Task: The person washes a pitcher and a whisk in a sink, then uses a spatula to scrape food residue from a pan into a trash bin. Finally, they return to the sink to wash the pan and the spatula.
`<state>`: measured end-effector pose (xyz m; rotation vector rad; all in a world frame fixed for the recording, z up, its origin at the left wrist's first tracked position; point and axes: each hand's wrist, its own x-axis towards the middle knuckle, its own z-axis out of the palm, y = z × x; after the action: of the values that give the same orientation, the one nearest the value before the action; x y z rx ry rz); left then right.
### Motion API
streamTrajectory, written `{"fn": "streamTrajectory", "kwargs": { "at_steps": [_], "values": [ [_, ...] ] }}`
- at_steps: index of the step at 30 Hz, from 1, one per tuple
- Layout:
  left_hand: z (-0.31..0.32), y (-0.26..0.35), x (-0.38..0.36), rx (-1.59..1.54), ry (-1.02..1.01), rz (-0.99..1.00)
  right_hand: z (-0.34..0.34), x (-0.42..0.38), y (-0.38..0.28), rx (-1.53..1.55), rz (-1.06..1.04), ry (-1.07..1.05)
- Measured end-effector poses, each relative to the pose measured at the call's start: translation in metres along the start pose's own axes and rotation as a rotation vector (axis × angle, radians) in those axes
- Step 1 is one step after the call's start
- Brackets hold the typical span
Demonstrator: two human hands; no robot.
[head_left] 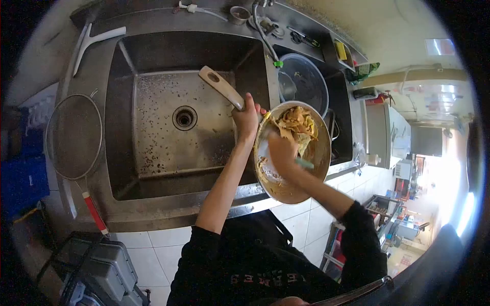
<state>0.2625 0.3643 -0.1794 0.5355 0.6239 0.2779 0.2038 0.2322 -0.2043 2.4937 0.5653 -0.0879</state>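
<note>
My left hand [247, 120] is closed round the beige handle [222, 87] of a wide pan [319, 171], close to where it joins the rim. The pan is tilted over the right edge of the sink. A heap of brown and yellowish food scraps [298, 124] lies in its upper part, with smears and small bits on the inner wall. Inside the pan, my right hand [282, 152] is blurred and closed on a utensil with a pale green end [304, 163]. The utensil's working end is hard to make out among the scraps.
The steel sink [153, 92] has dark crumbs round its drain [185, 118]. A strainer [74, 135] with a red handle and a white squeegee [104, 36] lie at the left. A basin [321, 84] stands in the right sink beside the faucet [263, 30].
</note>
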Motion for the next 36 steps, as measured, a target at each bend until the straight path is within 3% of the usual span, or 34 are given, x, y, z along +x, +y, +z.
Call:
{"fn": "streamTrajectory", "kwargs": {
  "at_steps": [1, 2, 3, 5, 6, 8, 9, 11, 13, 15, 19, 21, 23, 24, 27, 28, 32, 35, 36],
  "values": [
    [0.001, 0.000, 0.001, 0.028, 0.013, 0.018, 0.009, -0.018, -0.003, 0.092, -0.126, 0.146],
    [0.003, 0.006, -0.006, -0.004, 0.011, -0.017, -0.068, -0.038, -0.013, -0.121, -0.018, -0.138],
    [0.000, 0.006, -0.007, 0.008, 0.012, -0.027, -0.061, -0.037, -0.010, -0.112, -0.015, -0.149],
    [-0.001, 0.005, -0.003, -0.042, -0.002, -0.011, -0.039, -0.018, 0.006, -0.040, -0.094, 0.250],
    [0.004, 0.006, -0.005, -0.004, 0.015, -0.003, -0.049, 0.005, 0.028, 0.034, -0.043, 0.121],
    [0.008, 0.003, 0.002, 0.042, -0.004, 0.005, -0.064, 0.036, 0.085, 0.483, -0.041, -0.137],
    [0.012, 0.003, 0.002, 0.059, -0.015, 0.021, -0.062, 0.019, 0.102, 0.500, -0.010, -0.141],
    [0.017, 0.005, 0.010, 0.106, -0.025, -0.036, -0.062, -0.026, 0.123, 0.393, -0.371, -0.223],
    [0.020, 0.002, 0.023, 0.062, -0.071, -0.078, -0.097, -0.078, 0.103, 0.399, -0.407, -0.434],
    [0.032, 0.003, 0.024, 0.186, -0.088, -0.058, -0.084, -0.099, 0.077, 0.701, -0.329, -0.055],
    [0.031, -0.011, 0.042, 0.141, -0.123, -0.019, -0.068, -0.022, 0.050, 0.605, -0.114, -0.117],
    [0.032, -0.008, 0.039, 0.181, -0.121, -0.105, -0.070, -0.027, 0.054, 0.626, -0.034, -0.174],
    [0.035, -0.006, 0.039, 0.219, -0.127, -0.062, -0.077, -0.071, 0.074, 0.674, -0.329, -0.221],
    [0.038, -0.005, 0.037, 0.257, -0.127, -0.050, -0.059, -0.085, 0.067, 0.743, -0.279, 0.121],
    [0.044, -0.006, 0.035, 0.296, -0.123, -0.080, -0.033, -0.057, 0.039, 0.609, -0.173, -0.005],
    [0.037, -0.010, 0.042, 0.264, -0.147, -0.074, -0.032, -0.034, 0.036, 0.558, -0.084, 0.092],
    [0.036, -0.010, 0.037, 0.263, -0.146, -0.057, -0.057, -0.070, 0.078, 0.654, -0.365, -0.017],
    [0.040, -0.007, 0.033, 0.310, -0.103, -0.036, -0.064, -0.087, 0.078, 0.706, -0.328, -0.118],
    [0.039, -0.008, 0.034, 0.314, -0.108, -0.040, -0.057, -0.079, 0.068, 0.660, -0.281, -0.046]
  ]
}}
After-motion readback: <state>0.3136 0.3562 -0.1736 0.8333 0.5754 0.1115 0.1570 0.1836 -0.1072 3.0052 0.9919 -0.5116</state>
